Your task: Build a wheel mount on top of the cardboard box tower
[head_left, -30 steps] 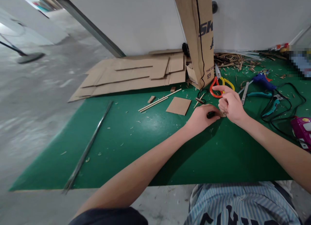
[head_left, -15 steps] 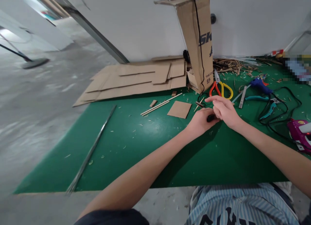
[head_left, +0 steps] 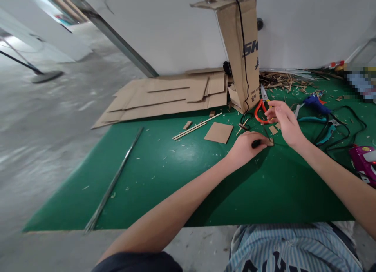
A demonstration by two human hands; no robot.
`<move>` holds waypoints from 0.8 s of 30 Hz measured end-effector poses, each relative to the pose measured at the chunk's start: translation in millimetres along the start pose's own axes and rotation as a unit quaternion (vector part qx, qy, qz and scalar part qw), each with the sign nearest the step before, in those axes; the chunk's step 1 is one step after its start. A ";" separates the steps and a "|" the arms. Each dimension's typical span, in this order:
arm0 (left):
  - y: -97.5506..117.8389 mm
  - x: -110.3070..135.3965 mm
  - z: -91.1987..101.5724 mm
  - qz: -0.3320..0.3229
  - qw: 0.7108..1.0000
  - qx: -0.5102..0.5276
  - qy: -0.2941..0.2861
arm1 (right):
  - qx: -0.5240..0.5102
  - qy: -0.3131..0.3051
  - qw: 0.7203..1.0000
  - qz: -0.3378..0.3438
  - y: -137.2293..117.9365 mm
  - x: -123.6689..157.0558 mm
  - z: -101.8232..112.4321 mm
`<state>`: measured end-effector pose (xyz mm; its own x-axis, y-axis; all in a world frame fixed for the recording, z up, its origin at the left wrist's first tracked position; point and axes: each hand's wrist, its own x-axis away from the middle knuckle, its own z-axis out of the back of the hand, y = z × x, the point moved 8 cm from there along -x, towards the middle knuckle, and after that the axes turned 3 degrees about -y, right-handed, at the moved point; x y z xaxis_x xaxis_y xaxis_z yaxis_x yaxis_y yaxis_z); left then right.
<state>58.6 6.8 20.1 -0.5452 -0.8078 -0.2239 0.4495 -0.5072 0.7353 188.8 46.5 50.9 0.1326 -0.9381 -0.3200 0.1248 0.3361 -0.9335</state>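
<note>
My left hand (head_left: 245,147) rests on the green mat (head_left: 164,174), closed round a small black-handled tool (head_left: 256,143). The tool's tip touches a small cardboard scrap (head_left: 269,142). My right hand (head_left: 284,121) hovers a little above and behind it. Its fingers are loosely spread and hold nothing, with the fingertips close to the orange and yellow scissors (head_left: 260,109). Another small cardboard bit (head_left: 273,129) lies on the mat under the right hand.
A tall cardboard box (head_left: 242,48) stands by the wall, with flat cardboard sheets (head_left: 170,95) to its left. A cardboard square (head_left: 219,132), wooden sticks (head_left: 196,126) and a metal rod (head_left: 114,182) lie on the mat. A blue glue gun (head_left: 315,101), teal pliers (head_left: 326,133), cables and a pink device (head_left: 364,162) sit at right.
My right hand has lifted off the tool and the left hand and moved back toward the scissors. The small cardboard scraps now show. The left hand stays put.
</note>
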 end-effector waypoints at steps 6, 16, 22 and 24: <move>1.5 -0.3 0.2 -0.012 1.000 -0.025 0.011 | 0.458 -0.105 0.880 -0.073 17.3 -28.6 4.2; 0.4 -0.4 -0.9 0.002 0.999 -0.042 0.007 | 0.488 -0.131 0.838 -0.206 36.6 -63.6 -13.6; -2.6 0.2 -2.7 0.007 0.997 -0.072 0.012 | 0.347 -0.075 0.886 -0.298 42.5 -65.3 8.1; -0.9 0.6 -3.4 -0.003 0.998 -0.069 0.012 | 0.280 -0.054 0.908 -0.308 39.3 -59.7 15.6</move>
<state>60.3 5.8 17.2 -0.5326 -0.8103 -0.2444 0.5405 -0.5479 0.6385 201.1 117.0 35.8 -0.0407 -0.9590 0.2806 0.6836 -0.2316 -0.6922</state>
